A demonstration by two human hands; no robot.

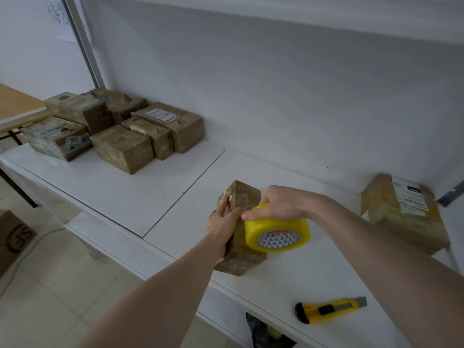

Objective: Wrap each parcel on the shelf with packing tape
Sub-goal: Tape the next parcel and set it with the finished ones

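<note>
A small brown parcel (242,197) stands on end near the front of the white shelf (155,197). My left hand (223,223) grips its left side, fingers curled over the top edge. My right hand (278,204) holds a yellow roll of packing tape (277,234) from above, pressed against the parcel's right face. Another taped parcel (404,212) with a white label lies at the right end of the shelf. Several taped parcels (120,129) are piled at the left end.
A yellow utility knife (331,310) lies on the shelf near the front edge, right of my arms. A brown carton (12,239) stands on the tiled floor at left. A wooden table (17,104) sits beyond the shelf's left end. A dark bag (266,335) shows below the shelf.
</note>
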